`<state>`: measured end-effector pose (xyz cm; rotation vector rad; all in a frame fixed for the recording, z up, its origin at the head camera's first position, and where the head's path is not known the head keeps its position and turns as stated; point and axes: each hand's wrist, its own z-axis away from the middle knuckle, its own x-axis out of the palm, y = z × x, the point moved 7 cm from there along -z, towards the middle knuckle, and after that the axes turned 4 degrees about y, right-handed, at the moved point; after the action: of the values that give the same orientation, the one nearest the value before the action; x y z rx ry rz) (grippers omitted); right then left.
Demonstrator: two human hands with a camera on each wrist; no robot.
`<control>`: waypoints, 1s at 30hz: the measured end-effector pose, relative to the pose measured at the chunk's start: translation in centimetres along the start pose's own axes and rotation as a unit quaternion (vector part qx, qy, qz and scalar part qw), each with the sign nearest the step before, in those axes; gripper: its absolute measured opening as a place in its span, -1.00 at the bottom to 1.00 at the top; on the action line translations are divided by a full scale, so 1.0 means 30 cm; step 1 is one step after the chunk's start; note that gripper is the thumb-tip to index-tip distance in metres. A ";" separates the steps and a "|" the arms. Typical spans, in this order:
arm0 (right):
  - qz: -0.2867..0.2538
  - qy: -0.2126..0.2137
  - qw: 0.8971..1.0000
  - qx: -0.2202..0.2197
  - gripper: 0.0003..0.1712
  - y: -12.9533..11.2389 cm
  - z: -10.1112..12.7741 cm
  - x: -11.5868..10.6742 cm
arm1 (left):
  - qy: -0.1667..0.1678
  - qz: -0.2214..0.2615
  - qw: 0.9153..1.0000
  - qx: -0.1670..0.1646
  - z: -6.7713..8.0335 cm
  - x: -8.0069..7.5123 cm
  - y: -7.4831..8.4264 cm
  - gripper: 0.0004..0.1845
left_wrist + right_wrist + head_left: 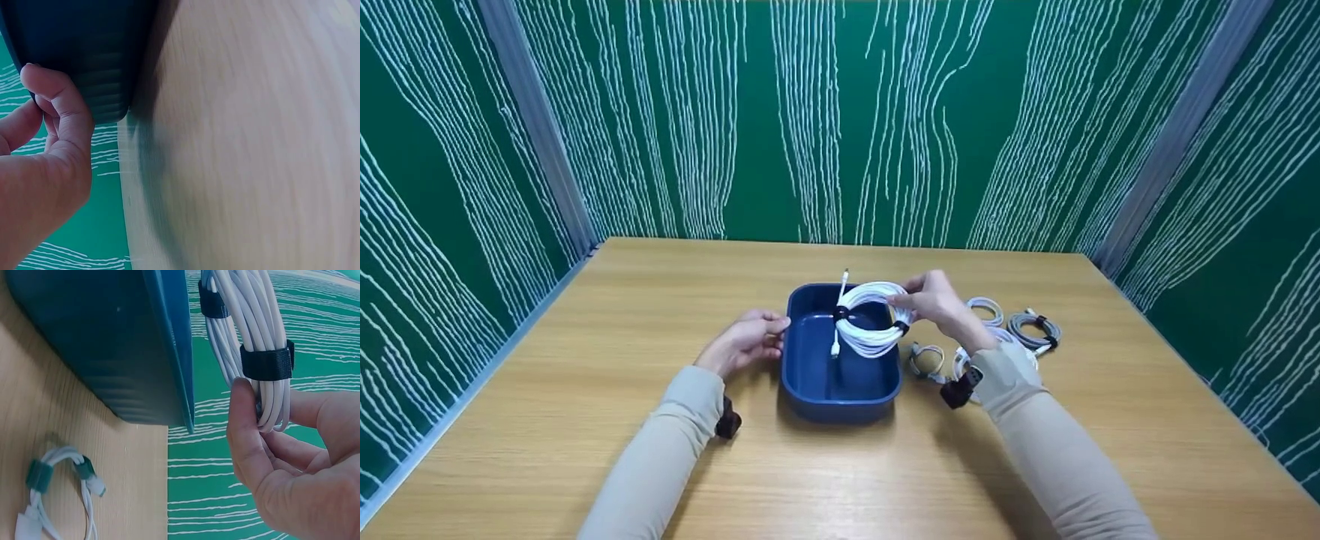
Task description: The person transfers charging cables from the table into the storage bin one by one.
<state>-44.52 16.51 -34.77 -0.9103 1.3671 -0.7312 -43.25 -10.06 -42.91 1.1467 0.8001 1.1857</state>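
A coiled white cable [871,346], bound with black straps, hangs above a dark blue plastic bin [840,403]. My right hand [934,301] pinches the coil at its right side, thumb and fingers around the bundle. In the right wrist view, the strapped cable [256,320] is beside and above the bin's rim [183,382]. The left hand [746,341] holds the bin's left rim. Its curled fingers lie against the ribbed outer wall [101,84] in the left wrist view.
To the right of the bin, partly behind my right wrist, lie several more coiled cables: a grey one [1033,330], a white one [985,309] and a small one [926,360]. The wooden table [675,300] meets green walls [870,135] with white wavy lines at the back and sides.
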 end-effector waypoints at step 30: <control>0.002 -0.016 1.000 -0.025 -0.86 -0.032 -0.014 0.110 | 0.008 -0.006 1.000 -0.002 -0.006 -0.004 -0.001 -0.89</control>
<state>-44.56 13.13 -35.53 -0.9546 1.3631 -0.6802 -43.44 -10.12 -43.00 1.1292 0.8151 1.1870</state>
